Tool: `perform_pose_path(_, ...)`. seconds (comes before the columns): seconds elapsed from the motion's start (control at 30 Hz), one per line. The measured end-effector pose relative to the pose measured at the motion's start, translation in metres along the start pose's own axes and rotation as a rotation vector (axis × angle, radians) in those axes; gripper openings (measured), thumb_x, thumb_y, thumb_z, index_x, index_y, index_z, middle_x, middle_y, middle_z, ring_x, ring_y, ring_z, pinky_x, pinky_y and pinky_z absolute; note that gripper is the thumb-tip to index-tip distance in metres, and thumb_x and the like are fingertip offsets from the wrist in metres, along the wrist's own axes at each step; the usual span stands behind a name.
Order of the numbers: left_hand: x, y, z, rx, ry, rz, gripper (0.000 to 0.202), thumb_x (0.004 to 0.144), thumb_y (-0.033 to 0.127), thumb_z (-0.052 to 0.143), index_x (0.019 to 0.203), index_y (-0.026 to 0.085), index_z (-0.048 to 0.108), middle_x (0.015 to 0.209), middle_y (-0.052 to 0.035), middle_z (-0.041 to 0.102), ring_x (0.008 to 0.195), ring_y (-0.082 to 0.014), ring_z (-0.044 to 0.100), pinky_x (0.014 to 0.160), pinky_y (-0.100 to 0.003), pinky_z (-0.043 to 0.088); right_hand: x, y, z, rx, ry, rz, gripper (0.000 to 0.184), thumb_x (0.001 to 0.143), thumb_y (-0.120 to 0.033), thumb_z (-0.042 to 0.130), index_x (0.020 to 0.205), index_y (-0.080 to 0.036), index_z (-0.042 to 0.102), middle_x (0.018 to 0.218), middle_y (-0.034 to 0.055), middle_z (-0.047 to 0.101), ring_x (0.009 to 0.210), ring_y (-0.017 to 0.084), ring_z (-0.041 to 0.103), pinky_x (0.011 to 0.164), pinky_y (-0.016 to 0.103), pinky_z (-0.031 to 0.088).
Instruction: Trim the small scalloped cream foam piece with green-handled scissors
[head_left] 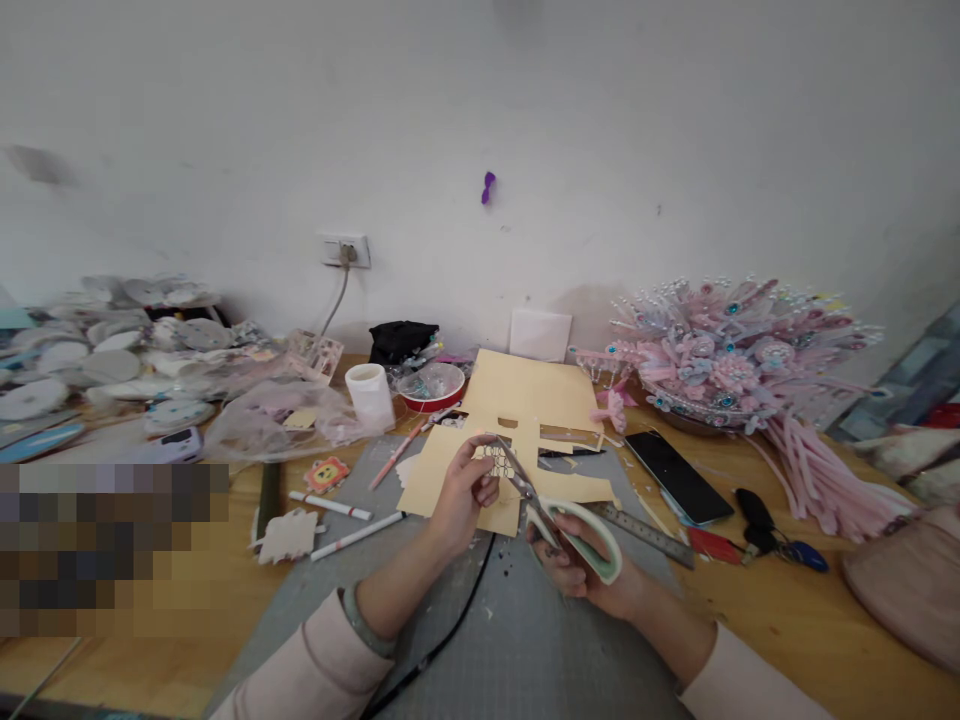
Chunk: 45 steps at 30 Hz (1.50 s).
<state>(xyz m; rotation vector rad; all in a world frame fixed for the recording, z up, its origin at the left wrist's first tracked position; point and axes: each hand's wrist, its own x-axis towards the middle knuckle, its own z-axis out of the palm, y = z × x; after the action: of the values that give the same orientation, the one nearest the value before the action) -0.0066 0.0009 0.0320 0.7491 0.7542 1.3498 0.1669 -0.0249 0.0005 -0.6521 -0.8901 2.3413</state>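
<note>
My left hand point(466, 498) pinches a small cream paper piece point(499, 462) marked with dark outlined shapes. In my right hand point(571, 562) is a pair of scissors point(551, 515) with white-and-green handles, the fingers through the loops. The blades reach up to the right edge of the paper piece; whether they are cutting into it I cannot tell. Beneath both hands lie cream card sheets point(439, 465), one with cut-out openings, on a grey cutting mat point(517, 640).
A steel ruler point(649, 537), a black phone point(679, 478) and keys point(757, 525) lie to the right. White markers point(358, 537) and a flower cutout point(327, 474) are at left. A bowl of pink beaded flowers point(720, 365) stands at the back right. A black cable point(457, 620) crosses the mat.
</note>
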Motion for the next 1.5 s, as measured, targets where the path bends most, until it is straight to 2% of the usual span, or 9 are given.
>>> perform_pose_path(0.13, 0.001, -0.002, -0.001, 0.016, -0.005, 0.021, 0.036, 0.062, 0.027, 0.064, 0.094, 0.019, 0.048, 0.046, 0.0117, 0.034, 0.038, -0.0028, 0.026, 0.042, -0.019, 0.016, 0.0, 0.0, 0.002, -0.009, 0.033, -0.016, 0.042, 0.065, -0.048, 0.074, 0.083, -0.012, 0.063, 0.053, -0.0081, 0.042, 0.035, -0.001, 0.025, 0.034, 0.016, 0.012)
perform_pose_path(0.4, 0.002, -0.01, -0.003, 0.135, 0.041, 0.154, 0.04, 0.068, 0.028, 0.061, 0.105, 0.019, 0.047, 0.046, 0.0116, 0.035, 0.04, -0.0051, 0.027, 0.041, -0.02, 0.018, -0.001, -0.001, 0.004, -0.033, 0.067, -0.046, 0.044, 0.064, -0.05, 0.074, 0.083, -0.013, 0.061, 0.054, -0.0084, 0.042, 0.035, 0.0, 0.026, 0.035, 0.017, 0.011)
perform_pose_path(0.63, 0.0, -0.013, -0.003, 0.226, 0.069, 0.214, 0.031, 0.07, 0.031, 0.061, 0.096, 0.02, 0.048, 0.046, 0.0123, 0.031, 0.039, -0.0052, 0.029, 0.04, -0.019, 0.019, 0.001, 0.002, 0.004, -0.031, 0.056, -0.099, 0.043, 0.066, -0.049, 0.073, 0.084, -0.013, 0.059, 0.053, -0.0085, 0.041, 0.036, 0.0, 0.026, 0.035, 0.018, 0.012)
perform_pose_path(0.83, -0.004, -0.019, -0.002, 0.272, 0.09, 0.161, 0.03, 0.069, 0.033, 0.064, 0.087, 0.022, 0.042, 0.049, 0.0115, 0.038, 0.04, -0.0056, 0.034, 0.041, -0.017, 0.023, 0.001, 0.002, 0.007, -0.016, 0.079, -0.167, 0.04, 0.067, -0.046, 0.074, 0.082, -0.012, 0.059, 0.052, -0.0075, 0.042, 0.036, 0.0, 0.024, 0.034, 0.018, 0.008)
perform_pose_path(1.07, -0.005, -0.019, -0.003, 0.26, 0.038, 0.155, 0.028, 0.069, 0.032, 0.062, 0.083, 0.023, 0.039, 0.055, 0.0104, 0.042, 0.041, -0.0043, 0.034, 0.042, -0.017, 0.023, 0.002, 0.003, -0.002, 0.066, 0.027, -0.044, 0.042, 0.065, -0.046, 0.073, 0.083, -0.011, 0.061, 0.052, -0.0079, 0.043, 0.035, 0.0, 0.024, 0.034, 0.016, 0.009)
perform_pose_path(1.27, -0.005, -0.019, -0.004, 0.247, 0.01, 0.139, 0.028, 0.068, 0.03, 0.062, 0.082, 0.023, 0.04, 0.057, 0.0101, 0.04, 0.042, -0.0042, 0.032, 0.041, -0.017, 0.022, 0.0, 0.002, -0.003, 0.085, -0.012, -0.02, 0.039, 0.068, -0.045, 0.07, 0.084, -0.01, 0.061, 0.052, -0.0078, 0.042, 0.035, 0.0, 0.025, 0.034, 0.016, 0.012)
perform_pose_path(1.5, -0.006, -0.013, -0.001, 0.078, -0.085, 0.09, 0.032, 0.064, 0.027, 0.065, 0.081, 0.022, 0.038, 0.056, 0.0107, 0.039, 0.04, -0.0022, 0.024, 0.042, -0.018, 0.019, 0.0, 0.0, -0.002, 0.08, -0.067, -0.014, 0.042, 0.069, -0.047, 0.069, 0.086, -0.01, 0.061, 0.053, -0.0075, 0.042, 0.036, 0.001, 0.024, 0.034, 0.017, 0.012)
